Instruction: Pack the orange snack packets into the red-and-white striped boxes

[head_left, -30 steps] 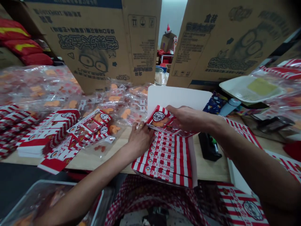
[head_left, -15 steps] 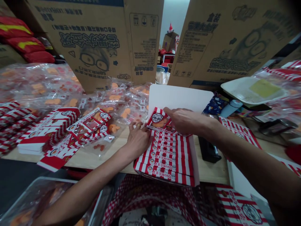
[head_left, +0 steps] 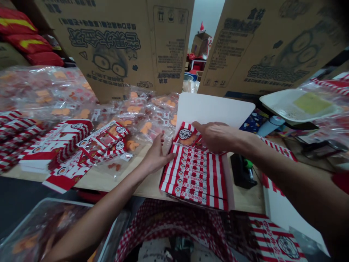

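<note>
An open white carton (head_left: 229, 178) holds tight rows of red-and-white striped packets (head_left: 195, 178) printed with small round logos. My right hand (head_left: 215, 136) lies over a tilted striped packet with a cartoon face (head_left: 185, 134), whose far end leans toward the carton's raised white lid (head_left: 215, 111). My left hand (head_left: 156, 156) is beside the left edge of the rows, its fingers spread and holding nothing. Further left lie loose striped packets (head_left: 105, 142) and clear bags of orange snacks (head_left: 136, 112).
A black tape dispenser (head_left: 241, 171) stands right of the carton on the wooden table (head_left: 136, 185). Upright cardboard boxes (head_left: 109, 47) rise behind. A white mesh tray (head_left: 298, 105) sits at right, a clear tub (head_left: 40, 229) below left, and red-checked packaging (head_left: 169, 233) below the table edge.
My left hand has uncurled, its fingers now spread and slightly left of the rows. My right hand stays on the tilted packet. The whole view has shifted a little.
</note>
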`<state>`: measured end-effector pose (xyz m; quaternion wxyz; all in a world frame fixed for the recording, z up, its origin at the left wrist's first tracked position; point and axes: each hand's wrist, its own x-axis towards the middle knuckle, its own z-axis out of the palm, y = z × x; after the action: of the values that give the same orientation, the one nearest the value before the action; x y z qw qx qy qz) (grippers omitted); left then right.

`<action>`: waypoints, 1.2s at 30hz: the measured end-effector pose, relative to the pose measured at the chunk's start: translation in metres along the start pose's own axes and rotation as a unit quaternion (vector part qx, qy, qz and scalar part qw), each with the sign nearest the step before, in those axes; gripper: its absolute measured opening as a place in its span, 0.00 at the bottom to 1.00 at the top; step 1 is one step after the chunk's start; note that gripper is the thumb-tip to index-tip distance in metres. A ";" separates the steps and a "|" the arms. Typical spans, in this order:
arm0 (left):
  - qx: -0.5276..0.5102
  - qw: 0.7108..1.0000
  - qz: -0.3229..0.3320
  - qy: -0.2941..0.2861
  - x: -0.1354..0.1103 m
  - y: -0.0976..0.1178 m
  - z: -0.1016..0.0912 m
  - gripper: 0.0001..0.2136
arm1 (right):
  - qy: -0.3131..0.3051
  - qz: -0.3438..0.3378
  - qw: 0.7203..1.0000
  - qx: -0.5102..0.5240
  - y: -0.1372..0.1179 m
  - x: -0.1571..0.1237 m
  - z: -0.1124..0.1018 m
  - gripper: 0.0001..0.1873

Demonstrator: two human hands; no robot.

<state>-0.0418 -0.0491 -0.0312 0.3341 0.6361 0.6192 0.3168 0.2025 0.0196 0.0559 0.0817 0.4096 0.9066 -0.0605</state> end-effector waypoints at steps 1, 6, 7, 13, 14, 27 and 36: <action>-0.066 0.997 -0.036 -0.022 0.002 -0.005 0.004 0.39 | 0.006 0.001 1.000 0.000 0.002 -0.001 0.002 0.33; -0.306 0.940 -0.096 -0.117 0.015 -0.010 0.022 0.28 | -0.002 -0.007 1.000 0.009 0.003 -0.004 0.004 0.44; -0.327 0.931 -0.104 -0.122 0.020 -0.009 0.024 0.27 | -0.002 -0.007 1.000 0.006 0.000 -0.004 0.002 0.44; -0.336 0.917 -0.149 -0.156 0.050 0.000 0.031 0.14 | 0.028 -0.005 1.000 -0.008 -0.027 0.004 -0.015 0.31; -0.337 0.915 -0.151 -0.164 0.053 0.000 0.031 0.13 | 0.026 -0.015 0.999 -0.011 -0.030 0.006 -0.017 0.30; -0.326 0.920 -0.166 -0.137 0.054 -0.006 0.024 0.10 | -0.037 -0.135 0.989 -0.053 -0.019 0.031 -0.028 0.20; -0.340 0.913 -0.162 -0.159 0.055 -0.012 0.031 0.10 | -0.084 -0.091 0.988 -0.096 -0.011 0.034 -0.037 0.22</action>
<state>-0.0215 0.0047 -0.0593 0.6710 0.4171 0.5075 0.3439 0.1679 0.0438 0.0858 0.1902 0.3092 0.9317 -0.0147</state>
